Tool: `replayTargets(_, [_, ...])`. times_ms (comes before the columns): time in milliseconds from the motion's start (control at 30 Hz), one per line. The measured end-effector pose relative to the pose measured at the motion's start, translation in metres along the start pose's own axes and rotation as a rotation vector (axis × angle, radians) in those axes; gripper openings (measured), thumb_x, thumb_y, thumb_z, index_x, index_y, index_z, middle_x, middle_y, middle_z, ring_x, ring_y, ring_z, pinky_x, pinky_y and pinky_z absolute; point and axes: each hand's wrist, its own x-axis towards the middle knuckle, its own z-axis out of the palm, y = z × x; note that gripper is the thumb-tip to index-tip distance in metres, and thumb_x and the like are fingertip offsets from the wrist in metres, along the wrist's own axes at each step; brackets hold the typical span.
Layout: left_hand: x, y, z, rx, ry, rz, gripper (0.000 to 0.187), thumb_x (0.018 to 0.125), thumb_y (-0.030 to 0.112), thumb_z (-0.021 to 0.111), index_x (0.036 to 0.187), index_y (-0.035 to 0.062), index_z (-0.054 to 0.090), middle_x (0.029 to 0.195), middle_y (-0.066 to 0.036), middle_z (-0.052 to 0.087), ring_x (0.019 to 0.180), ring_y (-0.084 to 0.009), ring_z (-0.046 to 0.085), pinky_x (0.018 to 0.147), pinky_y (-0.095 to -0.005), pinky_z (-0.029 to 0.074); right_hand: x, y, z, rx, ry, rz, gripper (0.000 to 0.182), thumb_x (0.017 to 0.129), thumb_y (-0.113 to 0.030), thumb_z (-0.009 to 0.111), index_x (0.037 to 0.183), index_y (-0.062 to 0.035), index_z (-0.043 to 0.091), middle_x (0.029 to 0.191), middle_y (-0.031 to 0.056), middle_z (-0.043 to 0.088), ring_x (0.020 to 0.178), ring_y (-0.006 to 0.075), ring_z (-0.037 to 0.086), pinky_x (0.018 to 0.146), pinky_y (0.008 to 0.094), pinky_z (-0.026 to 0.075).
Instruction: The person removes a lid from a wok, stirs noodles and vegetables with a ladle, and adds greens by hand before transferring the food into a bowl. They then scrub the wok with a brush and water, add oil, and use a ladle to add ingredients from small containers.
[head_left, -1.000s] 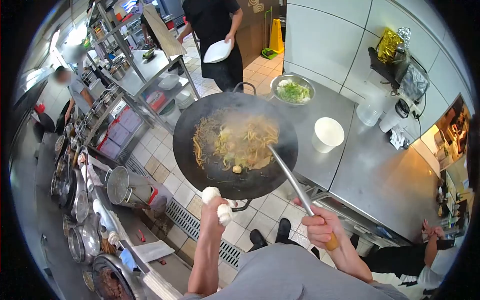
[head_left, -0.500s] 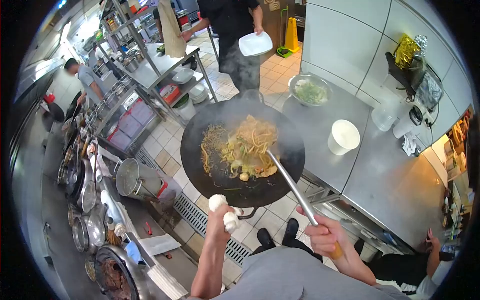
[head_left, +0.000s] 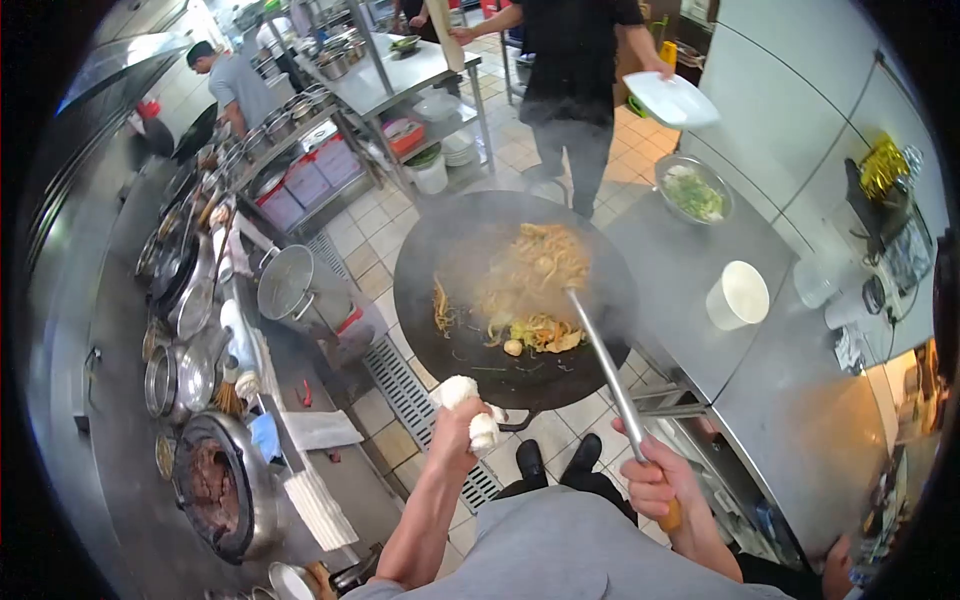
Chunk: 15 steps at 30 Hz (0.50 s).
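Noodles [head_left: 545, 262] mixed with vegetables lie heaped in the far right part of a large dark wok [head_left: 415, 300], partly veiled by steam; a smaller strand group lies toward the left, and paler pieces with shredded vegetables sit nearer the front. A long-handled metal cooking tool [head_left: 605, 365] with a wooden grip enters from the lower right, its head hidden among the noodles. The right hand [head_left: 658, 482] is wrapped around the grip end of this tool. The left hand [head_left: 462, 430] is closed on a bunched white cloth [head_left: 456, 391] at the wok's near edge, beside a dark loop handle [head_left: 520, 420]; whether the fingers also clasp metal through the cloth cannot be told. To the right, a steel counter [head_left: 670, 260] bears a white round tub [head_left: 738, 300] and, farther back, a metal bowl [head_left: 672, 210] of chopped greens. Beyond the wok, a person in black [head_left: 570, 60] holds a white plate [head_left: 672, 100]. To the left stand a two-handled metal pot [head_left: 285, 282] and, nearer, a wide pot [head_left: 262, 515] containing brown food, with a white towel [head_left: 318, 510] beside it. At upper left, a person in grey [head_left: 242, 88] bends over a row of metal containers [head_left: 280, 125].
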Motion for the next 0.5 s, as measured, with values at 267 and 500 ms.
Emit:
replayTargets(267, [-0.016,-0.007,-0.001,0.044,0.033,0.023,0.014,0.070,0.004,0.054,0.083,0.0030,0.054,0.070,-0.007,0.055,0.057,-0.0154,0.057,0.045,-0.0310,0.045,0.003,0.005,-0.021,-0.666,0.213,0.010,0.045,0.095,-0.022,0.039,0.138,-0.0170,0.027,0.056,0.0004,0.032,0.037,0.0079,0.034,0.030,0.0249,0.032])
replayTargets(500, [-0.038,-0.041,0.040,-0.092,0.073,0.199,0.018,0.069,0.003,0.056,0.087,0.0041,0.052,0.071,-0.003,0.053,0.060,-0.0127,0.053,0.050,-0.0311,0.043,-0.023,-0.035,-0.049,0.210,-0.098,0.068,0.051,0.099,-0.033,0.025,0.144,-0.0160,0.010,0.061,0.0041,0.039,0.037,0.0094,0.035,0.030,0.0251,0.034])
